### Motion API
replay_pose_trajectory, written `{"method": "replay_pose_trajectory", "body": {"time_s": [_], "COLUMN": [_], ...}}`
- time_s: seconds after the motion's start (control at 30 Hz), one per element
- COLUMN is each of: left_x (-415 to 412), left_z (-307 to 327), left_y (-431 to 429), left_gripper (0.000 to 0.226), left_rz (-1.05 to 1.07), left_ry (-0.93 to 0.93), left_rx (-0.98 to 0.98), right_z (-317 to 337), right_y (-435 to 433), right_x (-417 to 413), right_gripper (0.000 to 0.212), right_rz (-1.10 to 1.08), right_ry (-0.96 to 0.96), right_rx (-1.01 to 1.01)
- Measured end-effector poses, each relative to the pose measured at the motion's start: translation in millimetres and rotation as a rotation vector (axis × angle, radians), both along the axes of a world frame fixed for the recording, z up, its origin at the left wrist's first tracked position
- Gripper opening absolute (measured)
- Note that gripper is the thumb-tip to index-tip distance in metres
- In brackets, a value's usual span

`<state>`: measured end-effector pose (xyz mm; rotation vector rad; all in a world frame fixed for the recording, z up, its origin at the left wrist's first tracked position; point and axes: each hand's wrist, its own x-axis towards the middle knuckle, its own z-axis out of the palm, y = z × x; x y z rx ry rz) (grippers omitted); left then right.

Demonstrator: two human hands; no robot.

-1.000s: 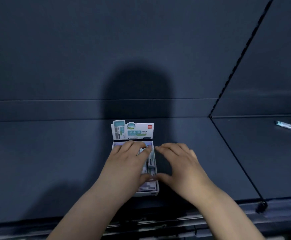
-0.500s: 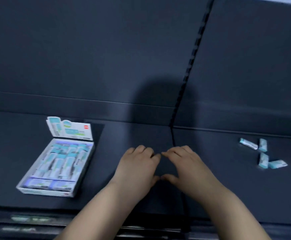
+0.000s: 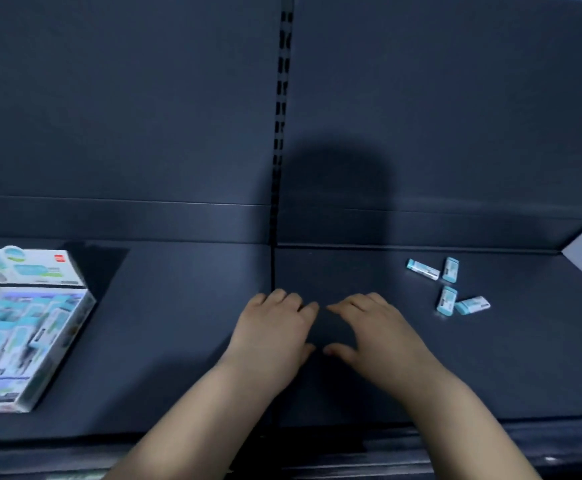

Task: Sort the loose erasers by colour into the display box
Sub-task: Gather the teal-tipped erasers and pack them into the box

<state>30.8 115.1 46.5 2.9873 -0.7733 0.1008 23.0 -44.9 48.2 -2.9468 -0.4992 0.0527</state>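
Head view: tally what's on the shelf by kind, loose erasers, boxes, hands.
Loose erasers, teal and white: 4
Display box, open, erasers inside too blurred to count: 1
Hands, empty, palms down: 2, left hand, right hand
Total: 7
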Motion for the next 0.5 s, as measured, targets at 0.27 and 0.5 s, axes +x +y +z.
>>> {"method": "replay_pose_trajectory", "body": {"time_s": [0.27, 0.5], "left_x": [15.5, 18.1], "left_z": [-2.3, -8.2], "left_y": [-15.9, -53.2], "left_gripper": [0.058, 0.053], "left_rz": [-0.095, -0.113], "left_ry": [0.058, 0.095], "left_rx": [0.010, -0.002], "right_z": [-4.9, -13.6], "right_y": [-19.9, -62.4], "right_x": [5.2, 7.0], "right_gripper": [0.061, 0.059], "right_rz": [-0.148, -0.176], "right_ry": [0.089, 0.103], "right_rx": [0.009, 0.017]}}
